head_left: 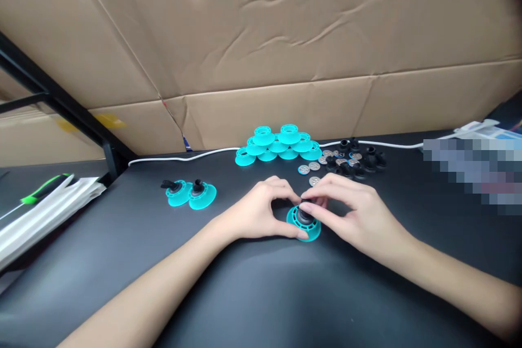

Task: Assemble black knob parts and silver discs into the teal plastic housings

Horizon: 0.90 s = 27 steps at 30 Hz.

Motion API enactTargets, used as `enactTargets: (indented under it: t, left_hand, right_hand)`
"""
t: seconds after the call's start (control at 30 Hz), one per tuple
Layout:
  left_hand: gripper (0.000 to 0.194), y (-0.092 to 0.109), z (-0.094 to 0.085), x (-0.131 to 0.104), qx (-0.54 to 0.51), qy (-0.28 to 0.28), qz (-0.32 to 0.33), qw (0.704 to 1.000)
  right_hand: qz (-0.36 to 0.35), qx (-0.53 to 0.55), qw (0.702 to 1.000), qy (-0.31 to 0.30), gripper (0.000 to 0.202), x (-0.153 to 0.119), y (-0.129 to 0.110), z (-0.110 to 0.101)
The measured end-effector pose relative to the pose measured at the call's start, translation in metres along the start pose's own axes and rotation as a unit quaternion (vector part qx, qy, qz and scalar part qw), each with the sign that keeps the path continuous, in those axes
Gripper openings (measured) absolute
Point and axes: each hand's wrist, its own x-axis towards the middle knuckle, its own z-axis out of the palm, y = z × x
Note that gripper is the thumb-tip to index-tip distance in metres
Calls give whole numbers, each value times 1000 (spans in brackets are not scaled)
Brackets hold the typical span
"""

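Observation:
A turquoise flared plastic ring (313,235) rests on the black table in front of me. My left hand (261,209) curls around its left side, with the thumb on the near rim and the fingers behind. Seated in the ring's centre is a black rubber-like piece (304,216). My right hand (356,212) pinches the top of that piece between thumb and fingers; the fingertips partly hide it. To the left, a pair of similar turquoise rings (203,199) carry black pieces in their middles.
Stacked turquoise rings (278,144) stand at the back by the cardboard wall (285,38). Right of them lie several silver discs (314,166) and black pieces (370,159). A white cable (183,159) runs along the back. Papers (61,212) and a green-black handled tool (47,187) lie at left.

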Motion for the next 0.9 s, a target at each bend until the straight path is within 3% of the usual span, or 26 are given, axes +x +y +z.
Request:
enactTargets:
  t: [0.23, 0.4, 0.67, 0.9]
  left_hand:
    - [36, 0, 3, 2, -2, -7, -1, 1000]
    - [39, 0, 3, 2, 1, 0, 2, 1000]
    - [39, 1, 2, 1, 0, -6, -1, 1000]
    - [40, 0, 1, 1, 3, -5, 4, 1000]
  right_hand:
    - [-105, -6, 993, -49, 23, -4, 1, 2]
    - [-81, -40, 993, -76, 35, -6, 7, 1]
    - [-73, 28, 986, -149, 27, -2, 8, -9]
    - [-92, 78, 978, -171, 32, 0, 10, -14]
